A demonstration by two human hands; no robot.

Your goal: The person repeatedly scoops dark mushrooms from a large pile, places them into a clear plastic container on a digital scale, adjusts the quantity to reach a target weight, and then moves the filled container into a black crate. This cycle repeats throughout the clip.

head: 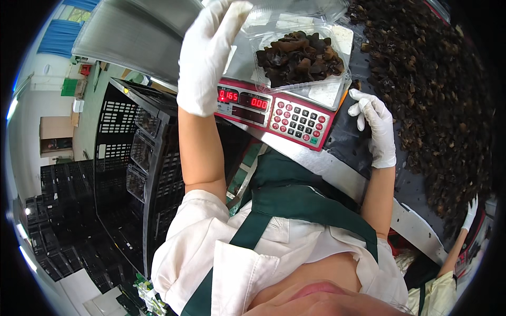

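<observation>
A clear plastic clamshell box (pixel 342 59) sits on a red electronic scale (pixel 241 116), its lid (pixel 292 12) raised at the back. Dark brown wood ear fungus (pixel 298 59) fills the box in a loose heap. My left hand (pixel 207 59), in a white glove, is held up left of the box with its fingers extended near the lid, and I see nothing in it. To the right of the scale, my gloved right hand (pixel 373 124) hovers with bent, parted fingers over the dark table surface. It shows nothing in its grasp.
Loose fungus covers much of the table on the right (pixel 427 98). Stacked clear plastic boxes (pixel 130 39) stand at the upper left. Black crates (pixel 158 114) beside me hold filled boxes. A co-worker's gloved hand (pixel 470 213) reaches in at the lower right.
</observation>
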